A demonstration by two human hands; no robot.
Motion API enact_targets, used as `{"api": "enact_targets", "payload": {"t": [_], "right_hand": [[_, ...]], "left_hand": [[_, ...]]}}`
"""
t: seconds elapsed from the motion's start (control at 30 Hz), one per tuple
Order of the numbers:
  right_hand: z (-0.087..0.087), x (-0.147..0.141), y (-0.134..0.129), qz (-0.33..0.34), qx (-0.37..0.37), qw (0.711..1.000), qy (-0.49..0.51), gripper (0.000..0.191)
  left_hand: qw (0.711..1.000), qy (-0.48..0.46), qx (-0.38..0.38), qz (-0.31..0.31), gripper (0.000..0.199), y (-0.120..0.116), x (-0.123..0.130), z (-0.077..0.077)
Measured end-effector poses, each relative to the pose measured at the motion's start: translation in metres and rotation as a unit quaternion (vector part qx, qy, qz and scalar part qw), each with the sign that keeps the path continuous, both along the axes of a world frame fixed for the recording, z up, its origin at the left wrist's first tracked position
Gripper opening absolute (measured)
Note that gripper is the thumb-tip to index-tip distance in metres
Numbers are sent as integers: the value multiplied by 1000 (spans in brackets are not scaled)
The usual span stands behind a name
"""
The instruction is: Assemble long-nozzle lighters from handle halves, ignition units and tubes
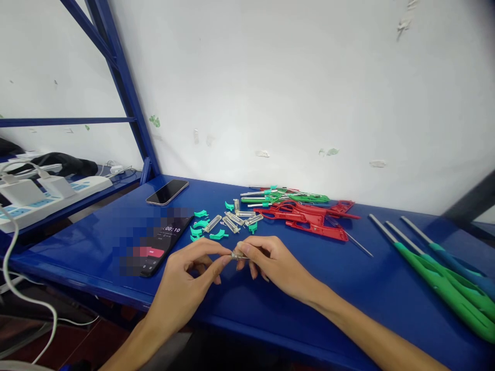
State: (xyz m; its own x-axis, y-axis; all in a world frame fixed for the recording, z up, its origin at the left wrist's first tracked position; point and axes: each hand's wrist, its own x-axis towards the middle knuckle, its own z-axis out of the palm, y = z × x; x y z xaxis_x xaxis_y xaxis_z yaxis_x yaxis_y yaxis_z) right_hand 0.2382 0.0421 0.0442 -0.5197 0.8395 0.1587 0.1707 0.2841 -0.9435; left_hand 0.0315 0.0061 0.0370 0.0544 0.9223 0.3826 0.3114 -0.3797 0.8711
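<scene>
Above the front part of the blue table, my left hand [189, 273] and my right hand [280, 265] meet fingertip to fingertip. Between them is a small clear lighter tank [234, 255] with a metallic end; the left thumb and forefinger pinch that end. The right thumb and fingers close round the rest and hide most of it. Just beyond the hands lie several clear lighter tanks [231, 223] and curved teal triggers [219, 235]. Red lighter shell halves [301, 216] lie behind my right hand, with green shells and metal tubes [286, 197] farther back.
Long-necked green lighters [444, 278] and a blue one [464, 265] lie at the right. A lit phone [170, 242] rests left of the parts, a dark phone [167, 191] behind it. A white power strip [85, 188] stands far left. The white wall [294, 93] bounds the table's back.
</scene>
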Motion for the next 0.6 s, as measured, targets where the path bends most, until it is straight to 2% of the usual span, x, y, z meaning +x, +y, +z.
{"api": "enact_targets", "payload": {"t": [0.6], "right_hand": [[-1, 1, 0, -4, -10, 1000, -5, 49]], "left_hand": [[1000, 13, -3, -15, 10, 2, -2, -3]]}}
